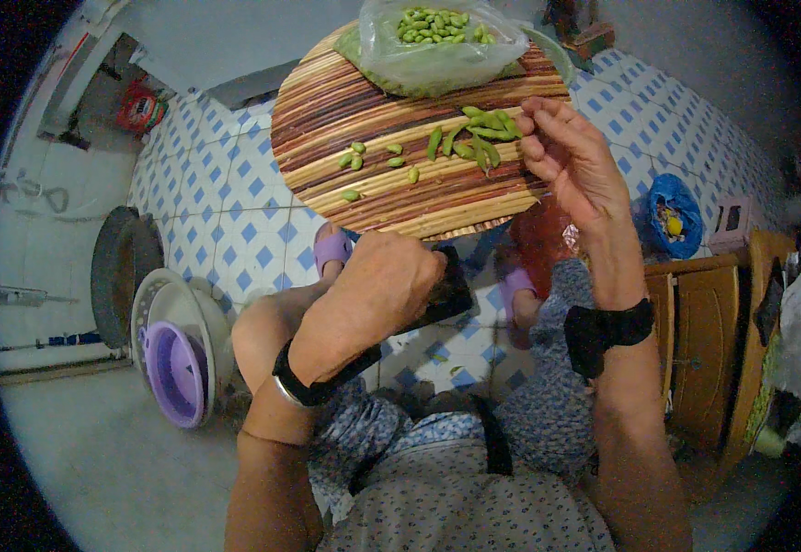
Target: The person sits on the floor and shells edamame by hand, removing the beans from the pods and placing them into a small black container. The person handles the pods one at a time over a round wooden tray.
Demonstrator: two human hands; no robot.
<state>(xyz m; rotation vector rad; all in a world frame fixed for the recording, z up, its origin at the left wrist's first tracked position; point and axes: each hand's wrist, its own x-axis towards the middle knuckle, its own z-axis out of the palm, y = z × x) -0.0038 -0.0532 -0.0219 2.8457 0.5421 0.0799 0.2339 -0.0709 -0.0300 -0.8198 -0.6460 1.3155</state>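
Observation:
A round striped slatted board (345,90) lies before me. On its far part sits a clear plastic bag (407,72) with shelled green beans (431,26) on top. Green bean pods (487,127) lie in a loose pile at the right, and several shelled beans (357,161) are scattered at the left. My right hand (569,155) is beside the pods at the board's right edge, fingers bent and thumb near the fingertips; whether something small is between them cannot be told. At the near edge my left hand (390,283) is curled with its back up, its fingers hidden.
A purple basin (176,372) rests in a larger pale basin (155,290) at the left, near a dark round pan (121,276). A blue bag-lined bin (680,196) and a wooden cabinet (707,352) stand at the right. Below the board is a tiled floor (256,238).

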